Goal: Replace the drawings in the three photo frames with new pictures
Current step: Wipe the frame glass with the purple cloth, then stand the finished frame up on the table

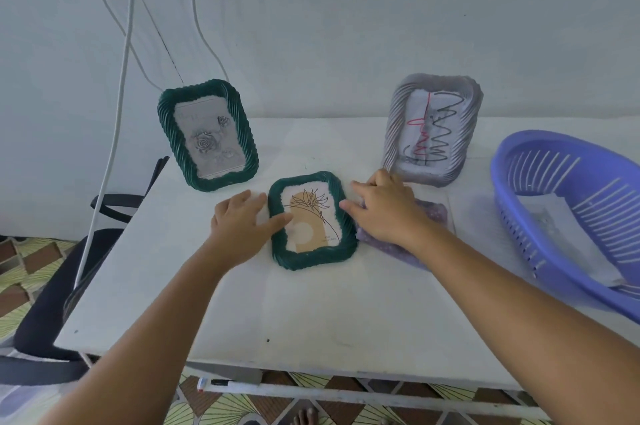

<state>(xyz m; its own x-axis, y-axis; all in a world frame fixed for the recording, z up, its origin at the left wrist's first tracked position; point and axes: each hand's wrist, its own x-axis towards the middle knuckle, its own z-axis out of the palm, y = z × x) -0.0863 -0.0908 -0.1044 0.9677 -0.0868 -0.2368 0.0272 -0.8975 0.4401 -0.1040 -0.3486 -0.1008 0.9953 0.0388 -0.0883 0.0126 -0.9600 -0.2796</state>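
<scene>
A small green frame (313,258) lies flat mid-table, holding a beige picture with a line-drawn flower. My left hand (239,220) rests at its left edge, thumb on the glass. My right hand (384,206) touches its right edge, fingers spread, lying over a purple speckled piece (433,216) that looks like a frame back. A larger green frame (207,133) with a grey rose picture stands at the back left. A silver frame (433,130) with a red and black scribble drawing leans at the back right.
A blue plastic basket (571,202) with papers inside sits at the table's right end. White cables (117,105) hang down the wall at left. A dark chair (52,303) stands beside the table's left edge. A marker (221,383) lies on a rail below the table front.
</scene>
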